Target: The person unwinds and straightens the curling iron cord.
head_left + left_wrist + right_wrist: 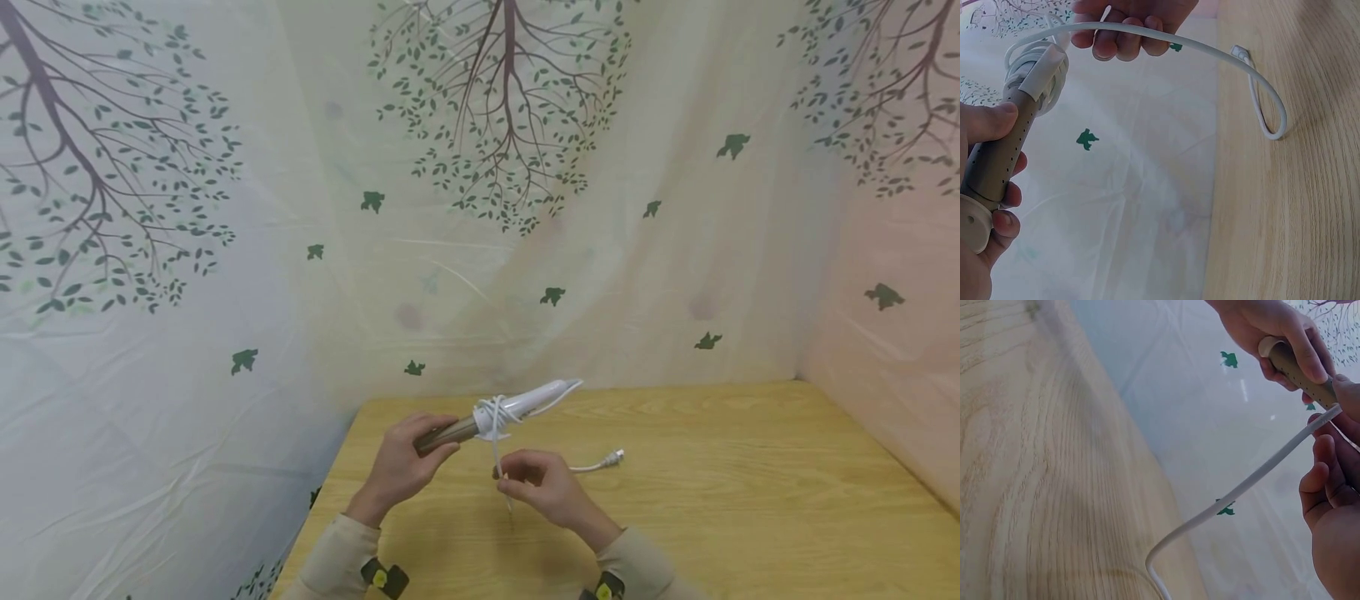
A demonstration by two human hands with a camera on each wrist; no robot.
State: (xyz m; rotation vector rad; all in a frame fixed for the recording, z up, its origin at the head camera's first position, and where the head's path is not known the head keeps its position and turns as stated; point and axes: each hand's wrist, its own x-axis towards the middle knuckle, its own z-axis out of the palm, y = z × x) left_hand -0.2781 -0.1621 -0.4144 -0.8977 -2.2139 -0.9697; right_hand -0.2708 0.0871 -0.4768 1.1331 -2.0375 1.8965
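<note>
A curling iron (542,400) with a white handle and a brown, perforated barrel (999,153) is held above the table, its handle pointing up and to the right. My left hand (405,461) grips it round the barrel. White power cord (1200,47) is wound in several turns about the body where barrel and handle meet. Just below and right of these turns, my right hand (546,492) pinches a loose length of the cord between thumb and fingers. From there the cord (1244,485) hangs down to the table.
The cord's plug (615,457) lies on the wooden table (750,500), to the right of my right hand. Behind and at both sides of the table hangs pale sheeting (480,325) printed with trees and green leaves. Dark straps with yellow marks sit at both wrists.
</note>
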